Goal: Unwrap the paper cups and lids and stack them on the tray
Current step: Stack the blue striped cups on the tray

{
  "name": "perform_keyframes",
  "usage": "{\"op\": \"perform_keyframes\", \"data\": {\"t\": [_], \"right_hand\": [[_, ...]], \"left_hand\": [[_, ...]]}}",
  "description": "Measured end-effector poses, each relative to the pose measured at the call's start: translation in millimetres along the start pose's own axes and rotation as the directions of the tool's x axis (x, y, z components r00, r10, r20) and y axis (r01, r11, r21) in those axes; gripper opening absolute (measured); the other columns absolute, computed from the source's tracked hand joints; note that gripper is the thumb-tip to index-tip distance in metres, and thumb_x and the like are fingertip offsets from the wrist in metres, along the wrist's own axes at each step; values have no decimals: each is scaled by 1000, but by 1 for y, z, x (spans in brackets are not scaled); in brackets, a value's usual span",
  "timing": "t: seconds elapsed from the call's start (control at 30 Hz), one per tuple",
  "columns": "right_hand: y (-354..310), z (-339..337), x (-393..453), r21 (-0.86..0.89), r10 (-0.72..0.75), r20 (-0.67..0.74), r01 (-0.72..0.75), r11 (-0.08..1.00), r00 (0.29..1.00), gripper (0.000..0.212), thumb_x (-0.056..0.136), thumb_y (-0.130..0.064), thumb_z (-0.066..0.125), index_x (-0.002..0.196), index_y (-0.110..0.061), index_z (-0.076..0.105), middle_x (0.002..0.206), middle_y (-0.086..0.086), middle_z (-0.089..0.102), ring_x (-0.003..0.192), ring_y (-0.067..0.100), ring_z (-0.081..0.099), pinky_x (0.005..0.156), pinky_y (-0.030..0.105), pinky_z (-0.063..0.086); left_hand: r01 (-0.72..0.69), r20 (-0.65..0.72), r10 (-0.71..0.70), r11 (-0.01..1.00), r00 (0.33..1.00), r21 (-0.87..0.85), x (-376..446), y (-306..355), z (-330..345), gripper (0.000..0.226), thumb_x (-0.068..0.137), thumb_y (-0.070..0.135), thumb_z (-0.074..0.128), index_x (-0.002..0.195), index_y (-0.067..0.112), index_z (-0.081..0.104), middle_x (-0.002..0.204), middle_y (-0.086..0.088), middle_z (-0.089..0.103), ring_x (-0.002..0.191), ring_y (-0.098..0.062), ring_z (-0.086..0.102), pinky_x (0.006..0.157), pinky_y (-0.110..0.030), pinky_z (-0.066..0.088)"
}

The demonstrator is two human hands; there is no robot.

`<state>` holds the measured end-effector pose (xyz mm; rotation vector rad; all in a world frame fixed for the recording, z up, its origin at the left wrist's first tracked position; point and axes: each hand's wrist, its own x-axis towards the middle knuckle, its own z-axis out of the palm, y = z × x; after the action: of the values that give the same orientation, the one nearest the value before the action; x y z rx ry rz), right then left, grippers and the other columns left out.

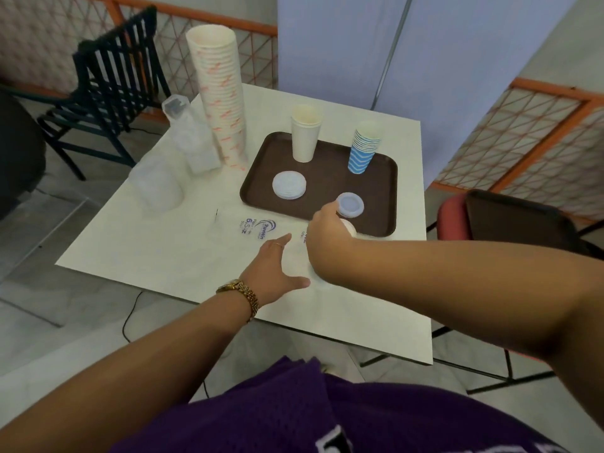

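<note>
From the head view we see our right hand with fingers curled round a small round translucent lid stack at the brown tray's near edge; our left hand lies with fingers spread wide on clear wrapping on the white desk, printed "6.5".

Single head view, forward and down over table.

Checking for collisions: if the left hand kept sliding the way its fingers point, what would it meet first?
Probably the right hand and wrist, which cross just beyond the left hand's fingertips; behind them lies the brown tray. Depth is unclear.
</note>
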<state>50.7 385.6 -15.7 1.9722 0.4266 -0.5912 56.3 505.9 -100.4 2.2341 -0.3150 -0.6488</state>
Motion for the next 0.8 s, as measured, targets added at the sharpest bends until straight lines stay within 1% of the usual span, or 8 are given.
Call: {"op": "perform_keyframes", "data": {"t": [0.07, 0.13, 0.2, 0.33, 0.5, 0.6, 0.67, 0.8], "right_hand": [[-12, 1, 6, -106, -5, 33, 8, 994, 999, 44, 92, -33, 55, 130, -13, 52, 124, 20, 52, 125, 44, 45, 102, 56, 38], [-17, 3, 11, -137, -1, 48, 8, 991, 999, 43, 88, -31, 61, 126, -14, 52, 113, 20, 51, 121, 42, 48, 100, 51, 41], [-20, 5, 15, -146, 15, 33, -10, 989, 999, 42, 87, -32, 62, 124, -16, 54, 111, 18, 52, 118, 39, 49, 99, 48, 41], [-17, 6, 19, -129, 60, -4, -60, 990, 998, 38, 91, -37, 53, 124, -19, 56, 109, 12, 54, 117, 34, 51, 99, 42, 38], [3, 7, 9, -106, 98, -70, -105, 989, 993, 37, 93, -40, 51, 123, -20, 57, 124, 4, 58, 117, 29, 53, 92, 40, 36], [14, 8, 2, -100, 104, -104, -114, 988, 989, 39, 96, -41, 46, 129, -22, 55, 129, 2, 57, 120, 27, 52, 102, 42, 32], [21, 7, -3, -54, 119, -136, -127, 990, 984, 38, 96, -40, 48, 128, -22, 55, 127, 2, 58, 118, 26, 52, 103, 43, 31], [45, 12, -23, 155, 157, -221, -124, 980, 963, 32, 94, -34, 51, 123, -21, 56, 119, 0, 60, 111, 23, 52, 99, 41, 31]], "left_hand": [[-3, -6, 3, 1000, 1000, -3, -2, -1, -3, 100, 75, 35, 82, 153, 24, 20, 157, 0, 23, 142, -17, 30, 115, -35, 30], [-2, -8, 2, 1000, 1000, -8, -5, -3, -5, 100, 76, 35, 82, 153, 24, 20, 158, -1, 22, 142, -18, 30, 115, -36, 30], [-2, -8, 2, 1000, 1000, -8, -6, -6, -7, 99, 76, 34, 81, 153, 24, 20, 158, -1, 22, 142, -18, 30, 115, -35, 30], [-6, -5, 6, 1000, 1000, -1, -7, -8, -10, 98, 77, 35, 81, 153, 23, 20, 158, -1, 22, 142, -17, 30, 114, -34, 30], [-28, 13, 29, 1000, 1000, -8, -5, -3, -10, 99, 77, 34, 81, 153, 21, 19, 158, -2, 22, 144, -18, 26, 116, -36, 28], [-42, 17, 43, 999, 999, -27, -3, 2, -9, 99, 77, 32, 81, 153, 19, 20, 158, -2, 22, 144, -18, 26, 116, -36, 28], [-49, 14, 49, 998, 999, -39, -2, 5, -8, 98, 77, 31, 81, 153, 20, 20, 158, -1, 23, 144, -17, 27, 116, -35, 29], [-72, 27, 74, 996, 997, -60, 1, 11, -3, 99, 76, 31, 82, 153, 20, 21, 157, 0, 24, 143, -16, 29, 115, -33, 29]]}}
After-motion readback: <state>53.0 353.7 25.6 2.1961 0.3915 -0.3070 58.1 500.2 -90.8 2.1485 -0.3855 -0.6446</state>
